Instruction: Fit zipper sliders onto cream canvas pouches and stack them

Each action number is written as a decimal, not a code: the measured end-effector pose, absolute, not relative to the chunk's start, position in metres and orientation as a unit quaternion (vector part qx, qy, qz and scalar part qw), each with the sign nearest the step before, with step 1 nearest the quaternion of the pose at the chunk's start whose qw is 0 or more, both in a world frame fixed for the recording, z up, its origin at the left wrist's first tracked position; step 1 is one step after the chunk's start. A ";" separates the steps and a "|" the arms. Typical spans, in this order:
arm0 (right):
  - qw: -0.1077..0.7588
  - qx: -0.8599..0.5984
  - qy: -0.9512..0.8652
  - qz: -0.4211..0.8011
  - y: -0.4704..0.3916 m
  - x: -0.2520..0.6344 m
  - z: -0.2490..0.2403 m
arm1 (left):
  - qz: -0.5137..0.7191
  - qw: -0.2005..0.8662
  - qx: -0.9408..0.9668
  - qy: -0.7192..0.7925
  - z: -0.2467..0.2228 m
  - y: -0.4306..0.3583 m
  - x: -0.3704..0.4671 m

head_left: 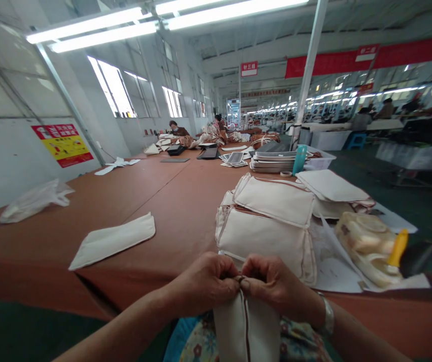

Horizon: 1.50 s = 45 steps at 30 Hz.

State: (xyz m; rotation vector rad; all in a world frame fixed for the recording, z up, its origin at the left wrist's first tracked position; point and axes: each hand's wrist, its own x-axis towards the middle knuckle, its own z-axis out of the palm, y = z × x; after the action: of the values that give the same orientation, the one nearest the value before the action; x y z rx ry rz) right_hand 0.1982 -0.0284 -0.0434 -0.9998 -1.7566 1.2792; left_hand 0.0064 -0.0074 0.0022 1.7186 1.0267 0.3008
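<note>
A cream fabric piece (263, 329) with a dark brown seam or zipper line down its middle hangs upright over my lap. My left hand (206, 281) pinches its top end from the left. From the other side, my right hand (272, 284) pinches the same end, and the two thumbs nearly meet at the brown line. What lies between the fingertips is too small to make out. Just beyond my hands, a stack of cream fabric pieces (264, 236) with brown edging rests on the table. One flat cream piece (114, 240) lies apart on the left.
The brown-covered table (178, 201) stretches far ahead. On the right stand a cut-open plastic container (366, 241), a yellow-handled scraper (399, 249) and white paper. Farther back are a teal bottle (299, 160) and stacked grey panels (272, 162). A plastic bag (37, 201) lies left. People sit in the distance.
</note>
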 end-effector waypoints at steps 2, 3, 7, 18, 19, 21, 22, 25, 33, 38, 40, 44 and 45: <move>0.362 -0.419 -0.676 0.486 -0.030 0.197 -0.042 | 0.131 0.516 0.722 0.441 -0.002 -0.007 0.007; 0.364 -0.432 -0.674 0.476 -0.032 0.196 -0.042 | 0.135 0.516 0.721 0.443 -0.003 -0.008 0.007; 0.404 -0.440 -0.668 0.444 -0.041 0.194 -0.045 | 0.138 0.542 0.701 0.443 -0.006 -0.011 0.009; 0.426 -0.273 -0.848 0.158 -0.059 0.211 -0.055 | 0.138 0.740 0.549 0.363 -0.005 -0.021 0.007; 0.414 -0.266 -0.859 0.142 -0.061 0.213 -0.056 | 0.127 0.746 0.548 0.358 -0.007 -0.021 0.006; 0.413 -0.261 -0.854 0.177 -0.066 0.216 -0.054 | 0.121 0.733 0.573 0.346 -0.008 -0.022 0.005; 0.422 -0.274 -0.833 0.231 -0.068 0.217 -0.053 | 0.120 0.720 0.593 0.339 -0.007 -0.022 0.005; 0.422 -0.340 -0.714 0.444 -0.067 0.221 -0.043 | 0.111 0.680 0.652 0.317 0.001 -0.025 0.007; 0.296 -0.306 -0.613 0.665 -0.056 0.228 -0.036 | 0.099 0.621 0.712 0.313 0.012 -0.027 0.010; 0.346 -0.277 -0.615 0.652 -0.059 0.228 -0.044 | 0.113 0.621 0.715 0.300 0.009 -0.029 0.010; 0.348 -0.284 -0.619 0.644 -0.058 0.229 -0.041 | 0.113 0.617 0.721 0.294 0.010 -0.030 0.012; 0.319 -0.291 -0.649 0.626 -0.053 0.231 -0.029 | 0.113 0.577 0.753 0.295 0.019 -0.030 0.015; 0.313 -0.282 -0.652 0.631 -0.053 0.231 -0.027 | 0.116 0.574 0.753 0.300 0.021 -0.030 0.015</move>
State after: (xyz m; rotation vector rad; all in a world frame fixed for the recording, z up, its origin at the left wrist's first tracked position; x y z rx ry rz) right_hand 0.2308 -0.0528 -0.0266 -0.7427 -1.7195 1.6648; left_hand 0.0147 -0.0295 0.0207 1.7639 0.7025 0.2713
